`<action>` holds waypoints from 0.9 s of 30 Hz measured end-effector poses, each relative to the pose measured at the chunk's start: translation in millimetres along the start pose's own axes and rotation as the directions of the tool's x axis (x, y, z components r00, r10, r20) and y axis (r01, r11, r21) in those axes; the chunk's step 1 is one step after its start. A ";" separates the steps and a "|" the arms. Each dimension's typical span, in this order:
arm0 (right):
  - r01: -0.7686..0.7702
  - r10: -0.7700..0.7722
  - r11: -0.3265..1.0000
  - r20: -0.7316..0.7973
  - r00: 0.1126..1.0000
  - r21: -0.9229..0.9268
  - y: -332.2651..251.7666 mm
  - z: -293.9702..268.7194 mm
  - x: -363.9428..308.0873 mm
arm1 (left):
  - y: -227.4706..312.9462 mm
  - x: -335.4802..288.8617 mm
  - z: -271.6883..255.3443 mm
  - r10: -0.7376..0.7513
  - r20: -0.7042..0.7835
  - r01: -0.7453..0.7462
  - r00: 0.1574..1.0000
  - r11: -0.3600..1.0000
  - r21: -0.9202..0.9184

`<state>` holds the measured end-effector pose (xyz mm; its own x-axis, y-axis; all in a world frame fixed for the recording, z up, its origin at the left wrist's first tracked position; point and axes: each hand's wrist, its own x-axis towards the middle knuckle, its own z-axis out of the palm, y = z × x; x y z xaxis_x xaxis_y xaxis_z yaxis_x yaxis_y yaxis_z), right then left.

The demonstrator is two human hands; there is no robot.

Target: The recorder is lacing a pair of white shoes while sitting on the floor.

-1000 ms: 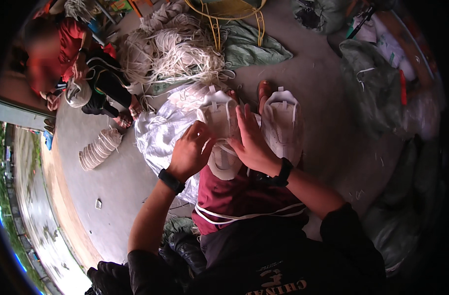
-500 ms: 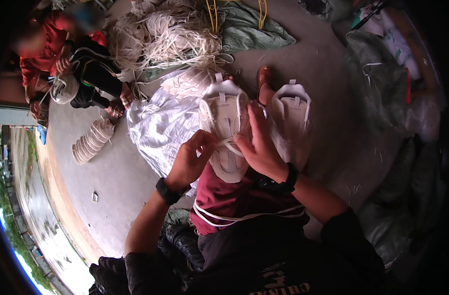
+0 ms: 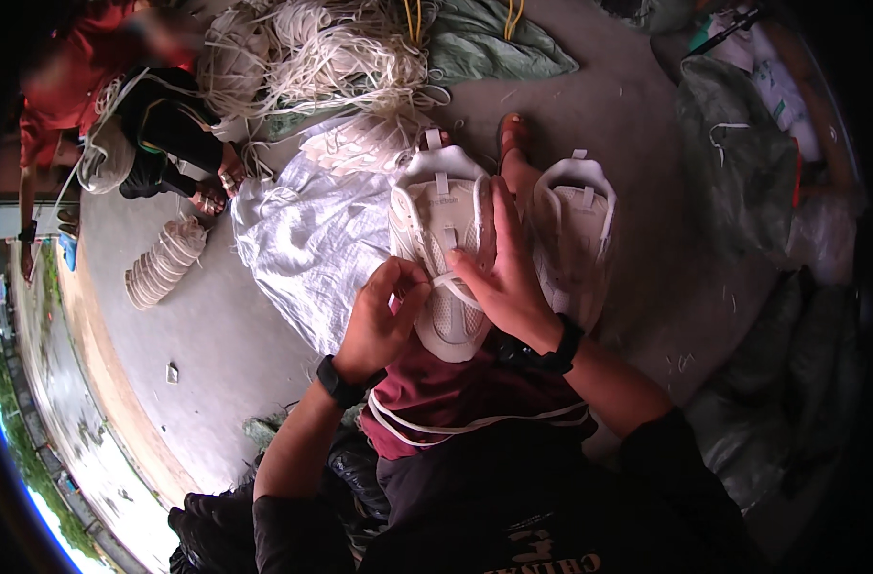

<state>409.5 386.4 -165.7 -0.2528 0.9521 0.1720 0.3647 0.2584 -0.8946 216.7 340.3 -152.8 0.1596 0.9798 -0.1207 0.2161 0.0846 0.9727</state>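
Note:
A cream sneaker [image 3: 443, 212] rests upright over my lap, its toe toward me and its heel loop away. A white shoelace [image 3: 443, 280] crosses its front near the lowest eyelets. My left hand [image 3: 383, 314] is closed in a pinch on the lace at the shoe's left edge; the fingertips partly hide it. My right hand [image 3: 515, 295] grips the shoe from the right, thumb on the tongue, fingers along the side. A matching sneaker [image 3: 577, 225] sits just to the right, partly behind that hand.
White laces [image 3: 475, 421] lie across my lap. Beyond are a white woven sack [image 3: 303, 239], a heap of loose laces [image 3: 331, 57] and a green sack [image 3: 494, 43]. A rolled lace bundle [image 3: 167, 261] lies left, near a seated person [image 3: 83, 67]. Grey sacks [image 3: 728, 153] stand at right.
My right thumb has moved up from the lace onto the tongue. The left hand keeps its pinch at the shoe's edge. The person at far left has stretched an arm down, drawing out a strand.

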 end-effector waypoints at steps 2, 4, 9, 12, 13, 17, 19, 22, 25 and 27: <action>-0.082 0.081 0.996 0.038 0.996 0.040 5.3 1.4 0.2 | -0.3 1.3 -1.7 0.003 0.005 -0.003 1.000 1.000 0.001; -0.117 0.112 0.990 0.056 0.992 0.085 3.9 0.4 2.2 | 0.8 2.1 -4.6 -0.007 0.010 0.007 1.000 1.000 -0.017; -0.167 0.157 0.977 0.086 0.984 0.131 -0.4 2.0 6.8 | -2.7 2.1 -9.4 -0.030 0.018 0.030 0.999 1.000 -0.007; -0.163 0.155 0.981 0.082 0.984 0.106 5.2 4.7 5.6 | -6.0 3.2 -8.1 -0.017 0.018 0.017 1.000 1.000 -0.019; -0.142 0.133 0.983 0.085 0.988 0.113 8.0 5.3 4.8 | -6.0 3.3 -7.6 -0.018 0.020 0.018 1.000 1.000 -0.014; -0.045 0.040 0.996 0.068 0.997 0.075 8.5 6.4 3.2 | -9.3 3.2 -5.4 -0.023 0.024 0.023 0.999 1.000 -0.010; -0.073 0.067 0.994 0.067 0.996 0.087 8.6 7.9 2.2 | -7.2 3.1 -4.8 -0.017 0.019 0.018 1.000 1.000 -0.016; -0.122 0.114 0.985 0.075 0.991 0.118 7.1 6.1 2.0 | -5.5 2.5 -4.6 -0.021 0.013 0.022 1.000 1.000 -0.021; -0.159 0.146 0.968 0.083 0.986 0.194 4.8 5.5 1.8 | -6.6 1.7 -4.6 -0.031 0.014 0.031 0.999 0.999 -0.017; -0.172 0.157 0.953 0.081 0.984 0.251 2.9 4.8 1.8 | -5.7 1.2 -4.5 -0.031 0.015 0.032 0.999 0.999 -0.011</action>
<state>405.8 388.1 -170.0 -0.2640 0.9645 -0.0044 0.1660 0.0409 -0.9853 211.4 341.8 -157.6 0.1673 0.9738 -0.1541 0.2103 0.1174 0.9706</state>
